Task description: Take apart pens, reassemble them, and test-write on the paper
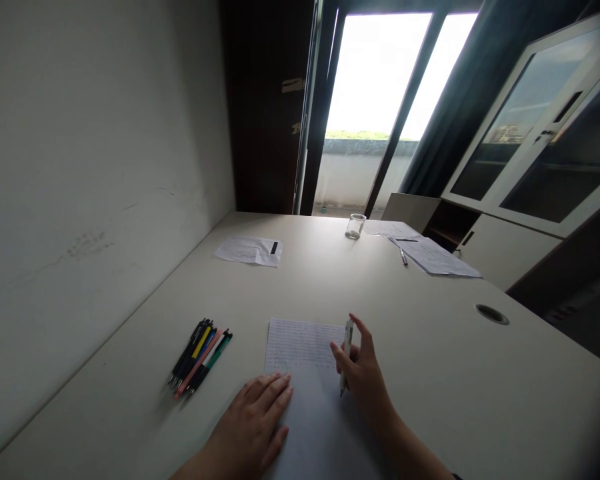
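Observation:
A sheet of paper (310, 407) lies in front of me, with rows of small writing across its upper part and a blank lower part. My left hand (257, 417) rests flat over the sheet's left edge, fingers stretched out. Over the right side of the paper, my right hand (363, 367) grips a light-coloured pen (348, 340) between thumb and fingers, its index finger raised near the top end. The pen stands nearly upright, tip down; whether the tip touches the paper I cannot tell.
Several pens (200, 360) lie bunched at the left. Farther back are a creased sheet (250, 251), a glass (355, 227), a stack of papers (437, 257) and another pen (403, 257). A round cable hole (492, 315) is at the right. A wall (105, 167) borders the table's left side.

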The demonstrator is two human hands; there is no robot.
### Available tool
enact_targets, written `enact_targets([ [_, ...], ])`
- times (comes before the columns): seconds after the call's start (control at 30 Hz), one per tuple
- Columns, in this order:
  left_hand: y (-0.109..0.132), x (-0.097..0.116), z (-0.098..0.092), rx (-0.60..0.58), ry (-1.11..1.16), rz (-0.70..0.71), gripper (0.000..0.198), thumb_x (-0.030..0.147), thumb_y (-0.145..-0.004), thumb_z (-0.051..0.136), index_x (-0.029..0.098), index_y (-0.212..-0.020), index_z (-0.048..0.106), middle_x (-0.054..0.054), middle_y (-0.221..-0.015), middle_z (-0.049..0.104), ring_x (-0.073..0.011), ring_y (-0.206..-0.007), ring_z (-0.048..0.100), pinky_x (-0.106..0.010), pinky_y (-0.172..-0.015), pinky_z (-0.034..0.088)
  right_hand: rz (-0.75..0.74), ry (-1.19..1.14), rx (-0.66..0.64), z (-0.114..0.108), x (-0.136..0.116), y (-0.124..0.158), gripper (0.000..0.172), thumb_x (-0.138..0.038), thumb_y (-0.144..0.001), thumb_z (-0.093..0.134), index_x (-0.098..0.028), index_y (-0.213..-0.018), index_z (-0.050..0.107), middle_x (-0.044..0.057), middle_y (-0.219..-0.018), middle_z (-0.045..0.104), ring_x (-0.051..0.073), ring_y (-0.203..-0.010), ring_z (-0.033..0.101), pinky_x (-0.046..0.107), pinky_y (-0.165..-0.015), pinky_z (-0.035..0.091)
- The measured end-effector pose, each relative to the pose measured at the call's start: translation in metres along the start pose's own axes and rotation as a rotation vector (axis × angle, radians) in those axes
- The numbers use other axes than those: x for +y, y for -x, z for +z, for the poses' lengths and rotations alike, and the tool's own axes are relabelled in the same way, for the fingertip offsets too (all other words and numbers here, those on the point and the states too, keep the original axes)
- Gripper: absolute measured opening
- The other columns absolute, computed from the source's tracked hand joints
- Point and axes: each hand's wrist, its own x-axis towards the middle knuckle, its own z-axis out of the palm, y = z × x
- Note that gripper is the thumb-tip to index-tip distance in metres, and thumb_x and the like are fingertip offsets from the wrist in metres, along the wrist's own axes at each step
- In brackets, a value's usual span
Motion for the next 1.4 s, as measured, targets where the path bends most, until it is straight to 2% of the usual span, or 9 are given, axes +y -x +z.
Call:
enact_targets([
  [0.2, 0.0, -0.001, 0.0, 0.013, 0.011, -0.004, 0.055, 0.026, -0.093, 0.053, 0.021, -0.146, 0.038, -0.004, -0.151, 0.042, -0.0229, -0.134, 0.041, -0.039, -0.11, 0.038, -0.001, 0.044, -0.038, 0.0, 0.001, 0.0, 0.071, -0.049, -0.087, 0.059, -0.022, -0.145, 0.028, -0.008, -0.053, 0.05, 0.014, -0.046, 0.045, 0.022, -0.045, 0.038],
  [0.37, 0.0, -0.001, 0.002, 0.006, -0.001, 0.004, 0.055, 0.025, -0.093, 0.052, 0.021, -0.146, 0.037, -0.004, -0.152, 0.041, -0.0229, -0.135, 0.039, -0.039, -0.111, 0.038, -0.027, 0.065, -0.042, -0.002, 0.003, 0.0, 0.077, -0.051, -0.089, 0.057, -0.024, -0.151, 0.02, -0.009, -0.052, 0.048, 0.014, -0.046, 0.044, 0.023, -0.048, 0.039],
  [0.53, 0.001, -0.001, 0.003, 0.002, -0.017, 0.01, 0.054, 0.027, -0.093, 0.052, 0.021, -0.145, 0.039, -0.004, -0.151, 0.042, -0.0231, -0.134, 0.041, -0.038, -0.11, 0.039, -0.019, 0.132, 0.017, -0.015, 0.005, -0.003, 0.071, -0.054, -0.093, 0.049, -0.022, -0.151, 0.024, -0.009, -0.052, 0.045, 0.014, -0.046, 0.044, 0.024, -0.049, 0.038],
  [0.63, 0.001, -0.002, 0.004, 0.001, -0.03, 0.012, 0.054, 0.027, -0.093, 0.053, 0.022, -0.145, 0.039, -0.003, -0.151, 0.042, -0.0235, -0.133, 0.042, -0.039, -0.108, 0.041, -0.023, 0.247, 0.055, -0.031, 0.009, -0.005, 0.062, -0.055, -0.095, 0.042, -0.02, -0.146, 0.036, -0.007, -0.054, 0.046, 0.015, -0.047, 0.047, 0.024, -0.048, 0.037],
  [0.73, 0.0, -0.002, 0.004, 0.018, -0.036, 0.017, 0.054, 0.025, -0.092, 0.053, 0.022, -0.144, 0.04, -0.003, -0.15, 0.043, -0.0232, -0.132, 0.043, -0.038, -0.107, 0.041, -0.054, 0.514, 0.045, -0.055, 0.019, -0.006, 0.057, -0.054, -0.095, 0.039, -0.019, -0.141, 0.045, -0.003, -0.058, 0.055, 0.017, -0.049, 0.053, 0.026, -0.051, 0.039],
  [0.9, 0.0, -0.002, 0.004, 0.071, -0.022, 0.027, 0.052, 0.025, -0.092, 0.052, 0.022, -0.143, 0.042, -0.003, -0.147, 0.047, -0.0221, -0.13, 0.045, -0.035, -0.106, 0.042, -0.092, 0.934, -0.005, -0.103, 0.042, -0.003, 0.056, -0.048, -0.095, 0.035, -0.019, -0.142, 0.045, 0.006, -0.07, 0.069, 0.027, -0.064, 0.07, 0.032, -0.056, 0.045],
  [1.03, 0.0, -0.002, 0.004, 0.064, -0.021, 0.024, 0.053, 0.026, -0.093, 0.052, 0.022, -0.145, 0.04, -0.003, -0.148, 0.046, -0.0223, -0.131, 0.044, -0.036, -0.107, 0.041, -0.051, 1.133, -0.056, -0.129, 0.05, -0.001, 0.052, -0.04, -0.097, 0.033, -0.019, -0.142, 0.045, 0.011, -0.079, 0.074, 0.032, -0.072, 0.073, 0.035, -0.057, 0.048],
  [1.23, 0.0, 0.0, 0.002, 0.079, -0.001, 0.02, 0.053, 0.026, -0.094, 0.051, 0.024, -0.145, 0.039, -0.003, -0.147, 0.047, -0.0215, -0.13, 0.044, -0.036, -0.108, 0.041, -0.044, 1.322, -0.138, -0.129, 0.047, -0.003, 0.049, -0.031, -0.099, 0.031, -0.015, -0.144, 0.044, 0.017, -0.093, 0.076, 0.033, -0.079, 0.073, 0.04, -0.065, 0.051],
  [1.4, 0.0, 0.0, 0.001, 0.071, 0.009, 0.01, 0.052, 0.026, -0.094, 0.051, 0.024, -0.145, 0.04, -0.003, -0.147, 0.047, -0.0214, -0.131, 0.044, -0.036, -0.108, 0.041, -0.101, 1.302, -0.117, -0.125, 0.049, -0.004, 0.048, -0.031, -0.099, 0.031, -0.015, -0.141, 0.048, 0.016, -0.107, 0.073, 0.03, -0.093, 0.071, 0.041, -0.077, 0.053],
])
